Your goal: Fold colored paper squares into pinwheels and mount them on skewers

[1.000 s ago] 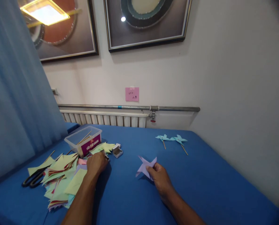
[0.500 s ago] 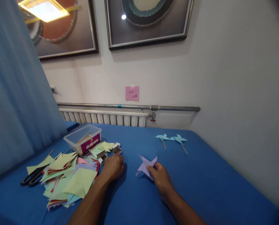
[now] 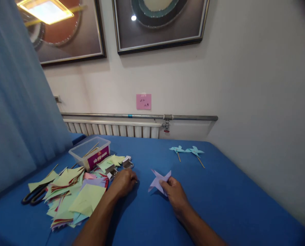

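Note:
A lilac paper pinwheel (image 3: 157,181), folded into four points with no stick on it, is pinched between the thumb and fingers of my right hand (image 3: 175,192) above the blue table. My left hand (image 3: 125,181) is closed, its fingertips together just right of two small open boxes (image 3: 127,162) of metal bits. Something tiny shows at those fingertips, too small to name. Left of my forearm lies a heap of coloured paper sheets (image 3: 88,198), pale green on top.
A clear plastic tub (image 3: 74,151) of thin wooden sticks stands behind the paper. Black-handled scissors (image 3: 34,195) lie at the far left. Two light blue pinwheels on sticks (image 3: 195,151) rest at the back right. A blue curtain (image 3: 21,102) hangs on the left.
My left hand has shifted slightly right, away from the small boxes, with its fingertips closed. My right hand keeps the lilac pinwheel in nearly the same place.

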Tool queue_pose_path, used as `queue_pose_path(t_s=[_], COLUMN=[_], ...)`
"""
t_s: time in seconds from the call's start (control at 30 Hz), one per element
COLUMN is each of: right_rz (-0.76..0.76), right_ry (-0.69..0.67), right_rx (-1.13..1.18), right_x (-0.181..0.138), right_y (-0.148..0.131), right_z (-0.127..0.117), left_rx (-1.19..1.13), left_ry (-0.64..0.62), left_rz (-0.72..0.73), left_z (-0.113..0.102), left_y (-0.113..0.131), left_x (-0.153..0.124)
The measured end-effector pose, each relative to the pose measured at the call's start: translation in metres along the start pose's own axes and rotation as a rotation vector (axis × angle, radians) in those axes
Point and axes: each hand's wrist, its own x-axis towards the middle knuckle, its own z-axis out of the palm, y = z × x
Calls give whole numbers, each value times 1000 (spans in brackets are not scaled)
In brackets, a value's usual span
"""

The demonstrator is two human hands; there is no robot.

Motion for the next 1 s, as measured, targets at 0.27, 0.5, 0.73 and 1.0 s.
queue_pose_path(t_s=[0.27,0.5,0.73,1.0], right_rz=[-15,-4,2,-26], right_ry=[3,9,27,36], right_rx=[-1,-11,36,15], right_x=[-2,0,0,0], right_y=[-4,-2,0,-1], right_z=[2,1,-1,0], left_rx=[191,216,198,-143], left_ry=[-67,-73,-95,69], left_rz=[3,-77,-99,-44], left_z=[6,12,8,12], left_y=[8,10,14,17], left_x=[2,7,3,3])
